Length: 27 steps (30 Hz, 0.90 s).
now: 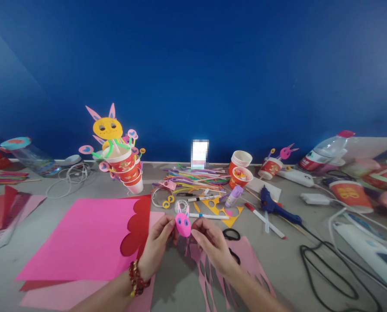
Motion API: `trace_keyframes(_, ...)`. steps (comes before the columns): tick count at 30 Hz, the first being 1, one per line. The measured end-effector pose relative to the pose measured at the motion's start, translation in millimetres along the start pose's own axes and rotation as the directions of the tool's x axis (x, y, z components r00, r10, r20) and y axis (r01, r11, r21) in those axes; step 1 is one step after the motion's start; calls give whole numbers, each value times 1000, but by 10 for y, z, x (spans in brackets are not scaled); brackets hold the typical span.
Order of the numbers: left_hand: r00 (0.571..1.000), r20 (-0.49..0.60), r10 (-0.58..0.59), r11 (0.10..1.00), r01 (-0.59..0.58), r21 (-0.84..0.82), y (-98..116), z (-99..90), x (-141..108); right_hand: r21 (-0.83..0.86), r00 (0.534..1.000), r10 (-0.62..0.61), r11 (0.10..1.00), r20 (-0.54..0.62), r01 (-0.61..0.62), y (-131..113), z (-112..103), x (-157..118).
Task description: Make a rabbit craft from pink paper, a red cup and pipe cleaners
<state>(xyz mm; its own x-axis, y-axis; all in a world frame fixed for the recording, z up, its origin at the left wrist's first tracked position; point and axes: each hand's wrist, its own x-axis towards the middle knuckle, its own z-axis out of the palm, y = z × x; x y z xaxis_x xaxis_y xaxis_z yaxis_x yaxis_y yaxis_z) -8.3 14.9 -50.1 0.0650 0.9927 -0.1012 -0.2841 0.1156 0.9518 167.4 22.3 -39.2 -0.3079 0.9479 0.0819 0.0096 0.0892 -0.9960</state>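
Between my two hands is a small pink paper rabbit face (pixel 182 225) with blue eyes and light pink ears. My left hand (pixel 161 236) pinches its left edge between thumb and fingers. On the other side, my right hand (pixel 211 240) has its fingers curled at the face's lower right edge; the fingertips are partly hidden. Under my right hand lie black-handled scissors (pixel 231 234) and a light pink sheet with cut-out gaps (pixel 250 255). Just beyond the face is a roll of clear tape (pixel 181 205).
At left lie a bright pink sheet (pixel 79 238) and red scalloped paper (pixel 137 225). A paper-cup figure with a yellow rabbit face (pixel 108 128) stands behind. Pipe cleaners (pixel 193 177), markers (pixel 208 216), a glue stick (pixel 234 196) and a corded blue glue gun (pixel 279 208) lie ahead and right.
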Motion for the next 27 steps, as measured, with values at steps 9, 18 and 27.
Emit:
trace_keyframes(9,965,260,-45,938,131,-320,13,64,-30,-214,979,-187,963,-86,166,-197,-215,41)
trace_keyframes(18,924,374,-75,884,236,-404,14,66,-39,-852,824,-304,389,-478,-351,-208,-2148,-126)
trace_keyframes(27,910,407,-82,908,237,-347,-84,63,-59,-911,908,-140,186,-396,-368,204,-2524,-193)
